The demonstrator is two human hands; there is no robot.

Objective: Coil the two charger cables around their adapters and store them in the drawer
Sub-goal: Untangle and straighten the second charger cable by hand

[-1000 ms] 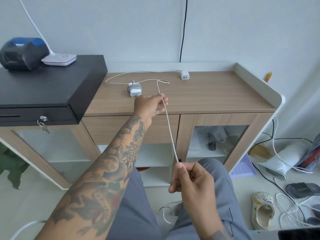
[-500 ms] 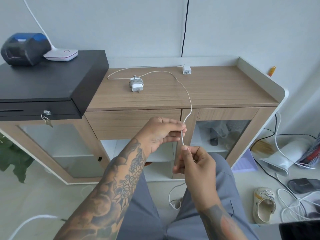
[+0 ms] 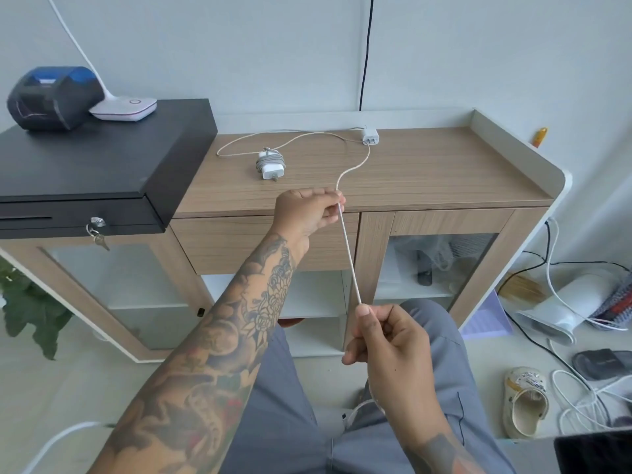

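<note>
The cord (image 3: 349, 254) is pale cream, and both chargers (image 3: 270, 164) (image 3: 370, 135) are white. The cabinet top (image 3: 427, 172) has tan wood grain with an off-white rim. At nine o'clock sits a black box (image 3: 102, 155) with a black-and-blue printer (image 3: 51, 97). The trousers (image 3: 290, 422) are grey; dark flower tattoos with red touches cover the forearm (image 3: 219, 354).

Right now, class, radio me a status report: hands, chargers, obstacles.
Left hand and right hand both pinch the loose beige cable, taut between them. White adapter with coiled cable done, on the wooden cabinet top. Second white adapter uncoiled. Nothing blocking.
</note>
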